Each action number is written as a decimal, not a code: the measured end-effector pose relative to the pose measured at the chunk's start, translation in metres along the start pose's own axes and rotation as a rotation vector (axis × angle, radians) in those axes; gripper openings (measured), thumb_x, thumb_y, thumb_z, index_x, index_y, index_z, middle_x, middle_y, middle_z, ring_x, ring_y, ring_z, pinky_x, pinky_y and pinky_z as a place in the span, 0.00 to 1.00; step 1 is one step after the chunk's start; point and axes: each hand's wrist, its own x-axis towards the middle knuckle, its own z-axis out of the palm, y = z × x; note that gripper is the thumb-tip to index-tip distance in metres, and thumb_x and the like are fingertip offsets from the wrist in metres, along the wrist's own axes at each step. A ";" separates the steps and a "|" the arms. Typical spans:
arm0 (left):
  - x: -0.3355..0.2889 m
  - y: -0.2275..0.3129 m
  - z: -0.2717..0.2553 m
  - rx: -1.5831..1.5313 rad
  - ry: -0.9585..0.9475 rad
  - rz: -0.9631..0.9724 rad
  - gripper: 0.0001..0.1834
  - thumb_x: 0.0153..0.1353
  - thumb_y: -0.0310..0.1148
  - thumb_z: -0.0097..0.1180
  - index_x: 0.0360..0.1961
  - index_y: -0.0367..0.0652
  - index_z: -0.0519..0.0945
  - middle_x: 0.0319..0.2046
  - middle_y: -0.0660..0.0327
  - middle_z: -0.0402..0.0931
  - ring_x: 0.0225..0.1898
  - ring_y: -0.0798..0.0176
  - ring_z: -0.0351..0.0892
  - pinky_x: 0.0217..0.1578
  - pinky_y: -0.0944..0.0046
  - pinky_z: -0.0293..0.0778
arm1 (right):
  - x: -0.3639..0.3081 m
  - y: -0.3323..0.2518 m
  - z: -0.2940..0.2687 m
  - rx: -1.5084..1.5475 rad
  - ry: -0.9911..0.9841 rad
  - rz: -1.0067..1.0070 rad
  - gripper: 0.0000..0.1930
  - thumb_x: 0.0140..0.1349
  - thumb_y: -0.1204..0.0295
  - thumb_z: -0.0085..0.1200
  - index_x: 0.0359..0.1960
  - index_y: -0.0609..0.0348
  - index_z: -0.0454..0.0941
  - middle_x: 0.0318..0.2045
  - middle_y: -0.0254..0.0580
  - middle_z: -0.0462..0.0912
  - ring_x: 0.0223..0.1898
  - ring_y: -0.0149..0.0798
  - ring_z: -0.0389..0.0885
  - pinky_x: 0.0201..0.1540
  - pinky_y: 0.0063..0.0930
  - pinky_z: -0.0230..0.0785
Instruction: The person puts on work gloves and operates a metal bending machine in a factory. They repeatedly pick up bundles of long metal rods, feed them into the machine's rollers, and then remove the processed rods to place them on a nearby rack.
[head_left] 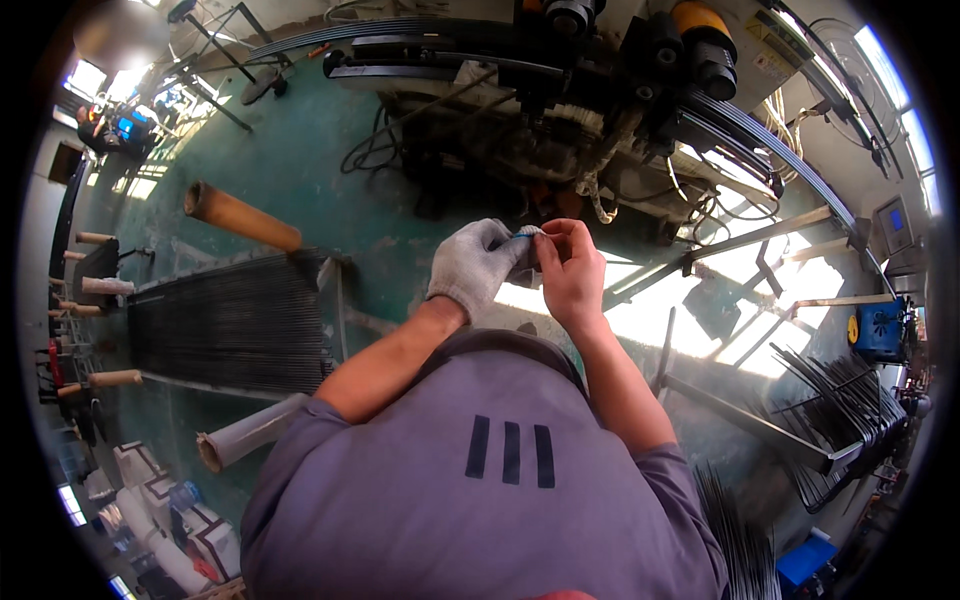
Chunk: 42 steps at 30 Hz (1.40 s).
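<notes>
My left hand [468,262] wears a pale knitted work glove and is raised in front of my chest. Beside it is my right hand [572,272], bare, with thumb and forefinger pressed together. The fingertips of both hands meet around a small white and blue piece [527,234]. It is too small and too covered by fingers for me to name its kind. My left fingers are curled in around its left end, and the right pinch closes on the other end.
Ahead stands a dark machine with long rails [450,68] and hanging cables. On my left are a stack of thin dark rods [230,325], a brown cardboard tube [245,217] and a wrapped roll [255,430]. A metal frame [740,415] with black rods stands right.
</notes>
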 end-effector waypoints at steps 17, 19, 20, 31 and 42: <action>0.028 -0.021 0.020 0.370 0.140 0.279 0.12 0.59 0.40 0.57 0.26 0.42 0.81 0.26 0.53 0.79 0.33 0.46 0.80 0.35 0.51 0.74 | 0.008 0.059 0.002 -0.961 -0.227 -0.386 0.09 0.55 0.74 0.53 0.37 0.53 0.83 0.30 0.45 0.78 0.34 0.48 0.81 0.30 0.38 0.74; 0.023 -0.024 0.032 0.399 0.143 0.375 0.10 0.56 0.38 0.57 0.25 0.44 0.81 0.25 0.53 0.78 0.33 0.46 0.79 0.34 0.49 0.75 | 0.022 0.059 0.004 -0.780 -0.186 -0.140 0.08 0.55 0.73 0.54 0.36 0.55 0.82 0.26 0.49 0.80 0.31 0.50 0.82 0.30 0.42 0.73; 0.021 -0.030 0.039 0.401 0.133 0.384 0.10 0.56 0.38 0.57 0.25 0.43 0.81 0.25 0.53 0.78 0.33 0.46 0.79 0.34 0.49 0.75 | 0.030 0.054 0.005 -0.584 -0.114 -0.032 0.06 0.55 0.73 0.54 0.34 0.56 0.81 0.24 0.50 0.79 0.29 0.50 0.81 0.30 0.43 0.71; 0.058 -0.030 0.055 0.159 -0.171 -0.079 0.21 0.62 0.48 0.48 0.37 0.42 0.83 0.37 0.46 0.82 0.41 0.40 0.80 0.41 0.48 0.74 | 0.026 0.041 0.021 -0.683 -0.141 -0.217 0.17 0.55 0.72 0.55 0.47 0.54 0.76 0.30 0.52 0.84 0.32 0.59 0.82 0.33 0.51 0.72; 0.039 -0.075 0.007 0.383 0.234 -0.226 0.13 0.55 0.38 0.53 0.30 0.42 0.86 0.30 0.47 0.83 0.36 0.43 0.84 0.35 0.48 0.78 | 0.035 0.057 0.069 -1.007 -0.498 -0.402 0.07 0.55 0.70 0.50 0.30 0.58 0.79 0.27 0.55 0.84 0.33 0.60 0.84 0.36 0.52 0.75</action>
